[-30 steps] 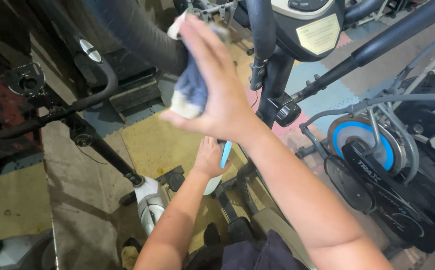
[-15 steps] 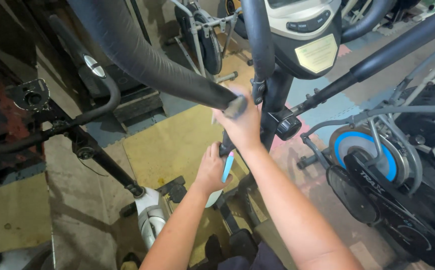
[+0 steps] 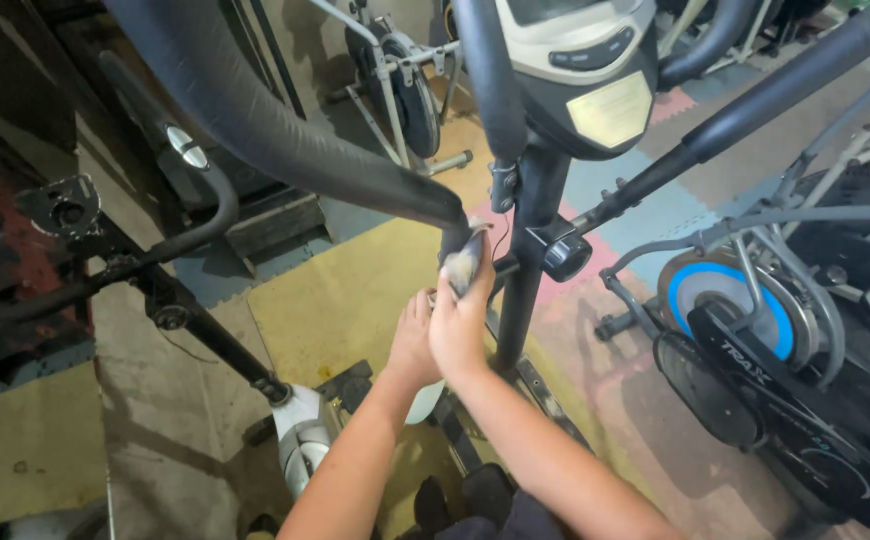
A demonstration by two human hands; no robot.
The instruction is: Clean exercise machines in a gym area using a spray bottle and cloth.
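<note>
My right hand (image 3: pixel 460 325) is shut on a grey-white cloth (image 3: pixel 465 262) and presses it against the lower end of a thick black padded handlebar (image 3: pixel 285 130), where the bar meets the black centre post (image 3: pixel 523 290) of an exercise machine. My left hand (image 3: pixel 412 340) sits just left of the right hand, low beside the post, with its fingers curled. The right hand hides what those fingers are on. The machine's grey console (image 3: pixel 575 70) is above both hands.
A second padded handlebar (image 3: pixel 785 85) slants up to the right. An exercise bike with a blue-ringed wheel (image 3: pixel 730 320) stands at the right, another black bike frame (image 3: pixel 155 250) at the left. Coloured foam mats (image 3: pixel 345 290) cover the floor.
My right hand has carried the cloth down the padded handlebar, from high up near the camera to its lower end at the post. The left hand has stayed low by the post.
</note>
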